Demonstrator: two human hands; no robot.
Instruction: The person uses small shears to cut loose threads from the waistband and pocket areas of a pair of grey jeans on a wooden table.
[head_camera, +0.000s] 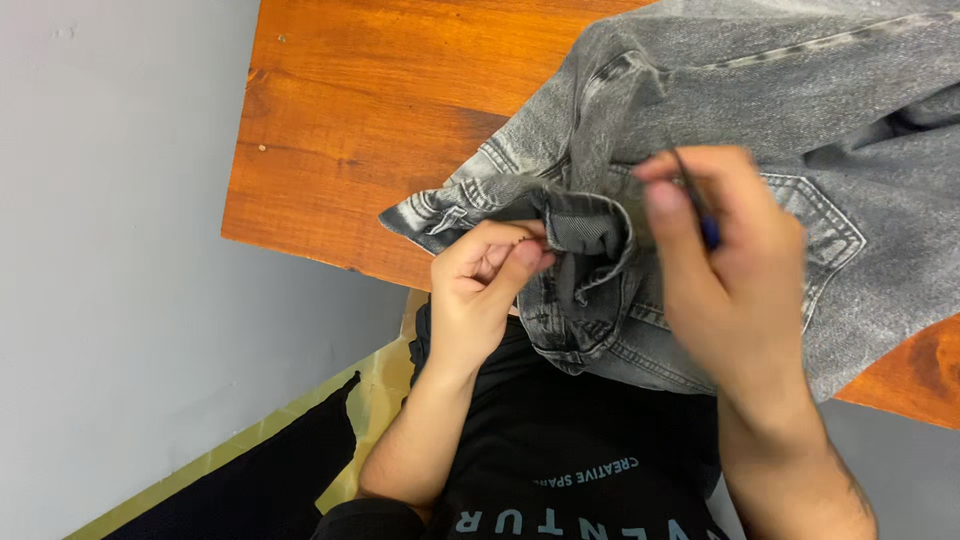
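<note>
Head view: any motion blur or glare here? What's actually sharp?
Head view: the right hand is motion-blurred, and the thin dark tool it grips smears with it. The left hand, pinching the grey denim jeans, is fairly sharp, as is the wooden table. Lighting is soft and even; only a mild sheen on the wood, no harsh glare.

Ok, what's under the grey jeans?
Under the grey jeans lies an orange-brown wooden table, bare at the left and lower right. The left hand pinches the folded waistband. Whatever sits beneath the spread denim is covered and cannot be seen.
</note>
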